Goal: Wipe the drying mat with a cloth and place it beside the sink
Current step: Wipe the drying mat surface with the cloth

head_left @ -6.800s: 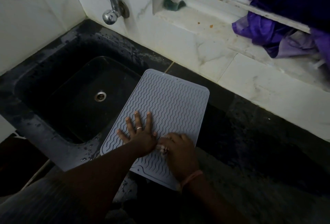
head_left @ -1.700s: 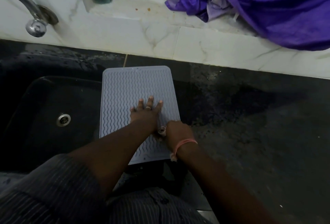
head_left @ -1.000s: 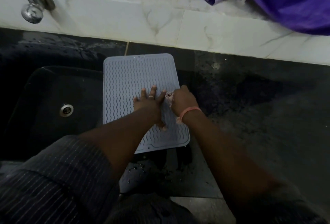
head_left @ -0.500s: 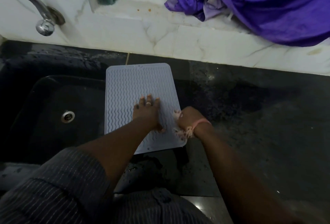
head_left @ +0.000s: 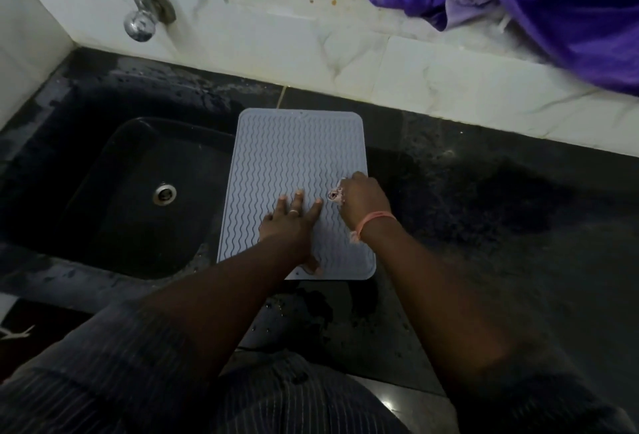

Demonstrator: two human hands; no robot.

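Mostly hidden cloth point(head_left: 334, 195), right hand point(head_left: 363, 202) gripping

A grey drying mat point(head_left: 294, 157) lies on the dark counter point(head_left: 484, 226), the sink point(head_left: 138, 191) at its nine o'clock. The left hand point(head_left: 288, 222) presses it flat; the right hand point(head_left: 363, 202) grips a small cloth point(head_left: 334, 194) at three o'clock.

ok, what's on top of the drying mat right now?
On the drying mat: the left hand pressed flat, and the right hand gripping a small cloth. Most of the cloth is hidden inside the fist.
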